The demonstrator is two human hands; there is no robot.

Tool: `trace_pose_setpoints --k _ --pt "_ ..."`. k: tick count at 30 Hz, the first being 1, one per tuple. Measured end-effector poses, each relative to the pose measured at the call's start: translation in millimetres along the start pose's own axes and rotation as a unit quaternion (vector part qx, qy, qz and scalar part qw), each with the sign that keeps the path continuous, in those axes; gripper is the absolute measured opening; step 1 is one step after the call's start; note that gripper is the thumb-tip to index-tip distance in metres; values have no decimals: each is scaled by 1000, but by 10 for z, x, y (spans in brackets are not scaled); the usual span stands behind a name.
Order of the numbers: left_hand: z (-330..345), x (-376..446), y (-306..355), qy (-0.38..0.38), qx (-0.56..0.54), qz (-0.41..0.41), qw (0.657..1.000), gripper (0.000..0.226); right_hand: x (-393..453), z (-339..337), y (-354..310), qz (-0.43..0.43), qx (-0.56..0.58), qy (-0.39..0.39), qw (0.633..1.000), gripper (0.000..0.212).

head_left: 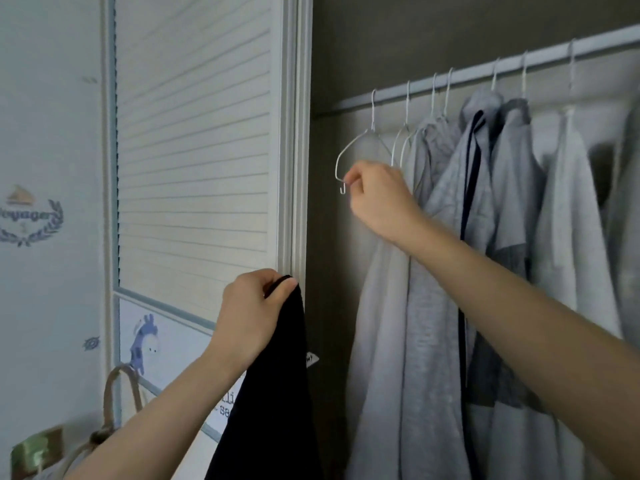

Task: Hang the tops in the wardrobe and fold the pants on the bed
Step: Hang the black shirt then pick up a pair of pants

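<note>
My left hand (251, 313) grips the top edge of a black garment (273, 393), which hangs down in front of the wardrobe's door frame. Up at the left end of the white rail (485, 72), an empty white wire hanger (353, 150) hangs by its hook. My right hand (377, 195) pinches that hanger's lower left corner. To the right of it, several grey and white tops (446, 271) hang on more white hangers.
A white louvred wardrobe door (194, 150) stands to the left, with a giraffe picture (145, 341) on its lower panel. A bag with rope handles (114, 410) sits at the lower left against the wall.
</note>
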State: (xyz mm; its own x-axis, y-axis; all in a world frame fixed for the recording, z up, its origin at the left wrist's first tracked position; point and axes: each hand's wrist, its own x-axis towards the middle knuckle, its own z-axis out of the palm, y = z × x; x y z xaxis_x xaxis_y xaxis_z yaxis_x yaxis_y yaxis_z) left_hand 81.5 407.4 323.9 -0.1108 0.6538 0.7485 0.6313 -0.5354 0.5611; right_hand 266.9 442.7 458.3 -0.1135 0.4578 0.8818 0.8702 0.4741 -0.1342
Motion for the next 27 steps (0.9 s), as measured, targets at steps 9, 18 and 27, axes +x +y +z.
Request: trace_pose_setpoints --k 9,18,27 --pt "30 538 102 13 33 48 998 35 1266 159 309 104 -190 17 976 53" --pt "92 592 13 -1 19 45 999 33 1423 -19 727 150 -270 63 949 36" --pt "172 586 -36 -3 21 28 999 31 1329 -125 1083 221 -368 -14 903 15"
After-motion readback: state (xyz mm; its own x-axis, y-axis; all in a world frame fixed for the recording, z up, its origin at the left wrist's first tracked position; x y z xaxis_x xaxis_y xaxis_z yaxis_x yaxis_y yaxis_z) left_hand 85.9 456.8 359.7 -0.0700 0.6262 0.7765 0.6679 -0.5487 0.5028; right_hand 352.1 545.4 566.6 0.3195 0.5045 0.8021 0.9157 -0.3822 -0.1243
